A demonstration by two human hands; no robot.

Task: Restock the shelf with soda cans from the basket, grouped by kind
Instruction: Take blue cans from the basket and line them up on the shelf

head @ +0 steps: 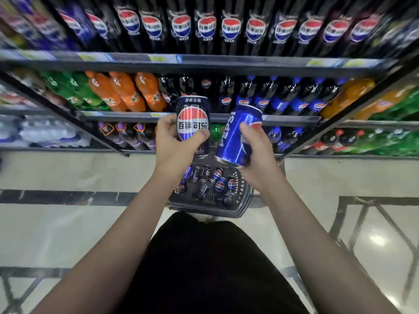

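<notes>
My left hand [174,146] grips a dark cola can [192,116] with a red, white and blue round logo, held upright in front of the shelf. My right hand [258,152] holds a bright blue cola can [235,137], tilted with its top leaning right. Both cans hang above the dark basket [242,200] on the floor, which holds several more dark and blue cans [218,181]. The shelf [204,64] rises just behind the cans.
The top shelf row carries tall dark cola bottles [181,28]. The middle row has green, orange [127,91], dark and blue-labelled bottles [281,98]. The lowest row holds purple-capped bottles [124,134]. Pale tiled floor [68,234] lies around the basket; my dark-clothed lap [204,264] is below.
</notes>
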